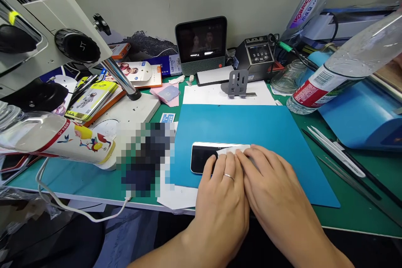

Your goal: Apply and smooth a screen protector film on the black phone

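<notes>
A smartphone (202, 158) with a dark screen and pale edge lies on the blue mat (248, 121). My left hand (221, 201), with a ring on one finger, presses a small white wipe (232, 150) onto the screen, its fingers close together. Against it, my right hand (276, 184) is curled over the phone's right end. The right thumb side touches the wipe, while the other fingertips are hidden at the far edge. Both hands cover most of the phone's right half.
On the right lie tweezers (336, 150) and thin dark tools, near a tilted water bottle (326, 88). A drink bottle (72, 142) and a microscope stand (122, 77) occupy the left. At the back are a smart display (202, 42), a grey metal bracket (238, 83) and a black control box (256, 58).
</notes>
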Demonstrator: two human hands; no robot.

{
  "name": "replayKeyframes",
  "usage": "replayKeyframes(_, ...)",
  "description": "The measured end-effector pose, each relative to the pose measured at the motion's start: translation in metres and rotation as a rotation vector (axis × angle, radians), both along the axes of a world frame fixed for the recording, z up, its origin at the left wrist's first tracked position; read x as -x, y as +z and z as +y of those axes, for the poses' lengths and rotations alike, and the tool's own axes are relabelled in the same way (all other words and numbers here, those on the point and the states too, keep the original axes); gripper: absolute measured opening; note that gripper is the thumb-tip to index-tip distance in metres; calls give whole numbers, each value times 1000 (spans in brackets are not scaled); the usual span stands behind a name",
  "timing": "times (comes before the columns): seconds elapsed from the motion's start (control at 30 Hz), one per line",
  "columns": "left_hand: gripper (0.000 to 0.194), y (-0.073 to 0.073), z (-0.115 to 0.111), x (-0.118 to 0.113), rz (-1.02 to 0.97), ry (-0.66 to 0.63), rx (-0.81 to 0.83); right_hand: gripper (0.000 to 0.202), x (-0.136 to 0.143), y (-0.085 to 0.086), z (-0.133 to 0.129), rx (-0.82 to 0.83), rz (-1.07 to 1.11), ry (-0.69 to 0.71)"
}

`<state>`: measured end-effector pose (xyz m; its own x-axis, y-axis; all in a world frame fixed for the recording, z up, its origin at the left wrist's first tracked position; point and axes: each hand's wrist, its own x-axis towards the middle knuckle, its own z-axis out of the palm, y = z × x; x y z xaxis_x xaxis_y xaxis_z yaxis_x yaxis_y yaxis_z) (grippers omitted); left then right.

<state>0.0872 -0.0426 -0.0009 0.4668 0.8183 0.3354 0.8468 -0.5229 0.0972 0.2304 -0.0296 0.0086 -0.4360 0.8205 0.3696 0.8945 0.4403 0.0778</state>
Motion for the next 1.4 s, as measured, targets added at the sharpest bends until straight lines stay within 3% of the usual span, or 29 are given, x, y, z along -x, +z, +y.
replayKeyframes(0.27, 53, -2, -14, 0, -12, -6, -9, 34, 1, -2, -14, 2, 21, 37)
replayKeyframes(0.53, 52, 12, 5, 5, 21, -29, 14, 34, 9, 2, 2, -20, 10, 9)
replayKeyframes(0.7, 56, 8, -5, 8, -18, -39, 35, 36, 9, -1, -8, -70, 1, 63)
replayKeyframes(0.9, 52, 14, 9, 8, -8, -28, 33, 29, 14, 4, 6, 22, 86, 25)
replayKeyframes(1.4, 54, 10, 4, 6, -86, 13, 108, 31, 14, 0, 7, -70, 74, 62)
